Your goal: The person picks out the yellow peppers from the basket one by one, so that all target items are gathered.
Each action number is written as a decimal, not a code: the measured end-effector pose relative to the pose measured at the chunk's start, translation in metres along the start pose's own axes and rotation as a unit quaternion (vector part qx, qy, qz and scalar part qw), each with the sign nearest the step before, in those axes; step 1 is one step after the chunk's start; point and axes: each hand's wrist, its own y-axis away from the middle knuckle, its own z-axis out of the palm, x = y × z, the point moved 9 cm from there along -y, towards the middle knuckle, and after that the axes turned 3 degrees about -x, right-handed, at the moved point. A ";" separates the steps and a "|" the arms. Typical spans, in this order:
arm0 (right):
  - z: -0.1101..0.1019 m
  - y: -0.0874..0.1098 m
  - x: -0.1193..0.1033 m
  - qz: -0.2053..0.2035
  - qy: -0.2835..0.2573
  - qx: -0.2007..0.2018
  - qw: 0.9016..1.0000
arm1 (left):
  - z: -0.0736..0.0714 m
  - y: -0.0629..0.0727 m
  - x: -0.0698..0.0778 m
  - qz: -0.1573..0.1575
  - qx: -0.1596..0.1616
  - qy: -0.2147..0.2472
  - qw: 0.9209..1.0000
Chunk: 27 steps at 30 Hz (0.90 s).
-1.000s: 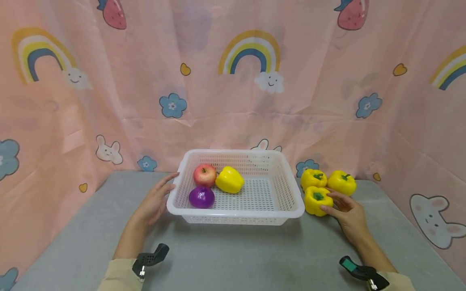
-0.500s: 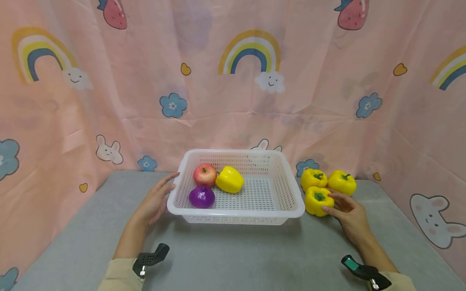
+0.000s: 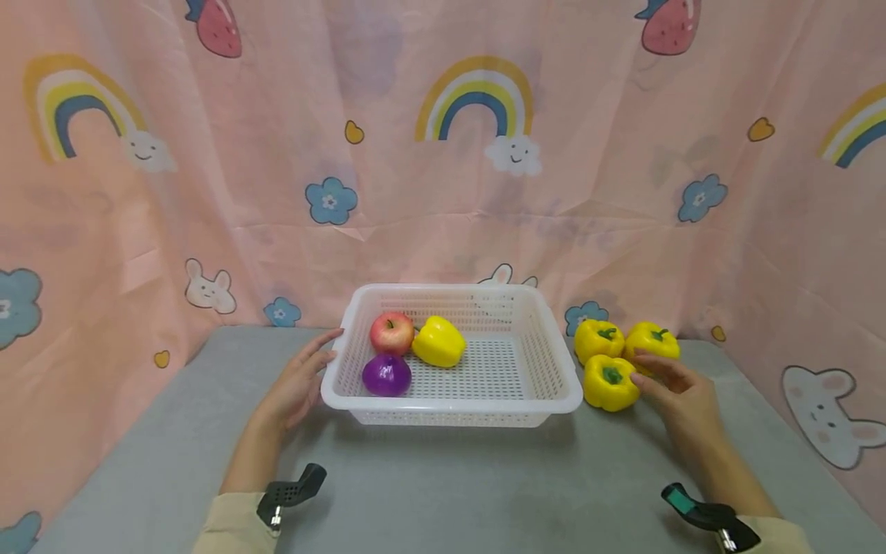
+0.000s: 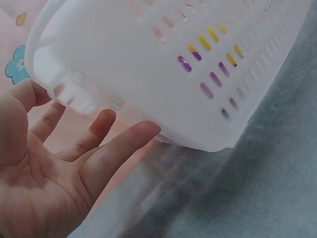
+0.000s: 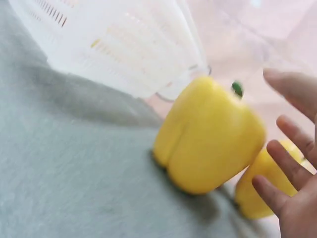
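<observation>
The white perforated basket holds a red apple, a yellow bell pepper and a glossy round purple vegetable. At its left end, my left hand has extended fingers at the rim and outer wall; the left wrist view shows the fingertips right by the wall. To the basket's right, a front yellow bell pepper stands stem up. My right hand is beside it with spread fingers, and the right wrist view shows a gap between this pepper and the fingers.
Two more yellow bell peppers stand behind the front one, close together. The grey tabletop runs back to a pink printed curtain. Both wrists wear black mounts.
My right hand has let go of the front pepper and drawn back slightly to the right. The left hand stays at the basket. The whole head view has shifted a little.
</observation>
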 end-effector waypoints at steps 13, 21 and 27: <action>-0.022 -0.006 -0.092 -0.075 0.062 0.011 0.995 | 0.006 -0.002 -0.004 0.000 -0.006 0.030 1.000; -0.009 -0.019 -0.142 -0.073 0.112 -0.010 0.991 | 0.002 -0.002 -0.004 -0.003 0.005 0.025 1.000; 0.014 -0.031 -0.175 -0.057 0.135 -0.054 0.988 | 0.000 -0.002 -0.002 -0.009 0.018 0.019 1.000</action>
